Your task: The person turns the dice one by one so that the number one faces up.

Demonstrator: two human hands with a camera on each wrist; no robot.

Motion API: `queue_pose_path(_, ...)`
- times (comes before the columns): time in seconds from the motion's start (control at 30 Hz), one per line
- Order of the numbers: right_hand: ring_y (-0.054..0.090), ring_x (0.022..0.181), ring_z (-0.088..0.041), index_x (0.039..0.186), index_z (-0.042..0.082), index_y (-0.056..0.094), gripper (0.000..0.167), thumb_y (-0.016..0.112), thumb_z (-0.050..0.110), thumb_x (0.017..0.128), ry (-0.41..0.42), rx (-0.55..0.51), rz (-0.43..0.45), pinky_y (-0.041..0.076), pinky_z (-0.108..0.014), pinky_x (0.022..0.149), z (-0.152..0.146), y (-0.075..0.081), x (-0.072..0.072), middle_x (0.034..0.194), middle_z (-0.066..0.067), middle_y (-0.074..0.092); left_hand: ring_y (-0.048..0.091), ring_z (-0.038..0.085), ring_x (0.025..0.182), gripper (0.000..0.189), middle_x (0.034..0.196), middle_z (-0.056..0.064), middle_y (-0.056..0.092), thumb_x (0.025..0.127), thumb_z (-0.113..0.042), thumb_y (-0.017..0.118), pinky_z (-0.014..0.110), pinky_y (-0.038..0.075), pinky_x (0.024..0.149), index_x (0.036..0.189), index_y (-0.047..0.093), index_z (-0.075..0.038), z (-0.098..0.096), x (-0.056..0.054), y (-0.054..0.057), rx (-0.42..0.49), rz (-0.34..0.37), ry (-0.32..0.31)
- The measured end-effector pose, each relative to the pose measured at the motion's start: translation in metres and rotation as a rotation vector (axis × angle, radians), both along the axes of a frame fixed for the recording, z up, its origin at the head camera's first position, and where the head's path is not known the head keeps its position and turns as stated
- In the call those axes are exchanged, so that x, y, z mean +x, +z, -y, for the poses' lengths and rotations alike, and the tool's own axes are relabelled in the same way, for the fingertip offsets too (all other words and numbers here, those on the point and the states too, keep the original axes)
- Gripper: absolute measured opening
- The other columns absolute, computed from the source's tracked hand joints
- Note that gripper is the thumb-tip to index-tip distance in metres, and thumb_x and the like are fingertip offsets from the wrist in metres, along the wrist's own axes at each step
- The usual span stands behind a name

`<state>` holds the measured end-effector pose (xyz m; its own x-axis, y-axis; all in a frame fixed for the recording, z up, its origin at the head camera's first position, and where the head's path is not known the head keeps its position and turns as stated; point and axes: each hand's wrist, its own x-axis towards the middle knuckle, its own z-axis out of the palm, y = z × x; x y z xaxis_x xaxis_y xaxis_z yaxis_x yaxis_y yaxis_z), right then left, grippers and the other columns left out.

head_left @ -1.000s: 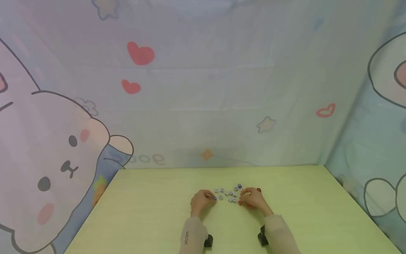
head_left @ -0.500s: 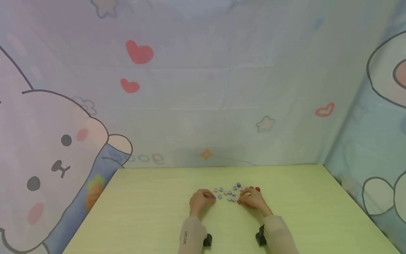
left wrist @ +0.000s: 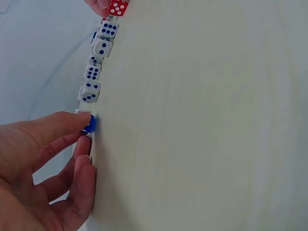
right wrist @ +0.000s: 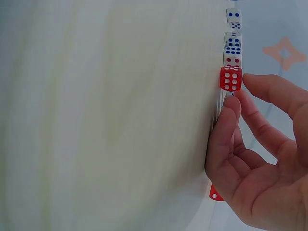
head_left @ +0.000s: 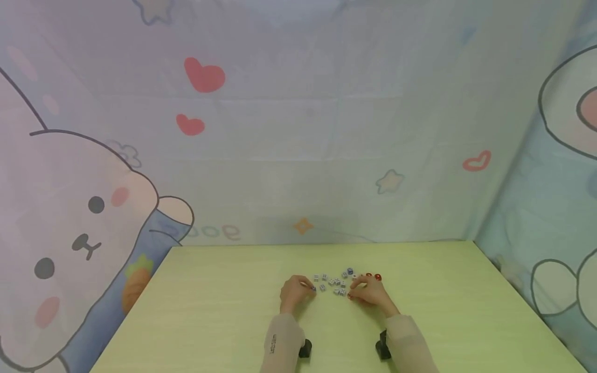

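My left hand [head_left: 294, 292] is at the left end of a loose cluster of dice. In the left wrist view its thumb and a finger pinch a blue die [left wrist: 89, 124] low at the table. On the cluster's near right side my right hand [head_left: 372, 291] holds a red die [right wrist: 231, 79] between thumb and fingertip, in the right wrist view. White dice [head_left: 337, 282] with dark pips lie scattered between the hands. The fingers hide much of both held dice in the head view.
Behind the cluster lies another blue die [head_left: 350, 271]. Two more red dice [head_left: 378, 277] sit just beyond the right hand. The pale yellow-green table [head_left: 210, 311] ends at a printed cloth backdrop [head_left: 280, 181].
The right hand's fingers have closed around the red die, which shows less now in the head view. The left hand stays at the blue die. The head view has shifted slightly.
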<state>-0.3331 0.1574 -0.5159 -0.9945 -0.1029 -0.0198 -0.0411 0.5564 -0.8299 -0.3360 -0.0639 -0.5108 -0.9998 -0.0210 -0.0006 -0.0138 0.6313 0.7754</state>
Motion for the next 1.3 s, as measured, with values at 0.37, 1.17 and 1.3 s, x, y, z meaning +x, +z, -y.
queue_pose_path(0.37, 0.041, 0.043, -0.008, 0.087, 0.004, 0.065, 0.016, 0.068, 0.013, 0.074, -0.015, 0.012, 0.064, 0.035, -0.021, 0.041, 0.0013, 0.0038, 0.0021, 0.049, 0.002, 0.050, 0.042, 0.010, 0.050, 0.012, 0.092, 0.010, 0.064, 0.067, -0.009, 0.072, 0.021, 0.031, 0.044, 0.077, 0.067, -0.004, -0.0038, 0.0013, 0.0034, 0.072, 0.025, 0.016)
queue_pose_path(1.17, 0.030, 0.037, -0.005, 0.086, 0.004, 0.063, 0.014, 0.064, 0.004, 0.073, 0.097, 0.020, 0.013, 0.030, -0.019, 0.039, -0.0001, -0.0002, 0.0029, 0.042, 0.004, 0.040, 0.056, 0.016, 0.063, 0.013, 0.074, 0.008, 0.068, 0.067, -0.011, 0.074, 0.025, 0.036, 0.051, 0.076, 0.067, -0.004, -0.0011, 0.0059, -0.0002, 0.038, -0.017, -0.019)
queue_pose_path(1.3, 0.031, 0.037, -0.005, 0.088, 0.003, 0.062, 0.013, 0.062, 0.005, 0.075, 0.085, 0.020, 0.000, 0.030, -0.019, 0.038, -0.0004, -0.0013, 0.0005, 0.045, 0.003, 0.043, 0.056, 0.017, 0.064, 0.013, 0.074, 0.008, 0.067, 0.067, -0.011, 0.073, 0.026, 0.036, 0.051, 0.076, 0.067, -0.004, -0.0011, 0.0069, 0.0018, 0.037, -0.025, -0.022)
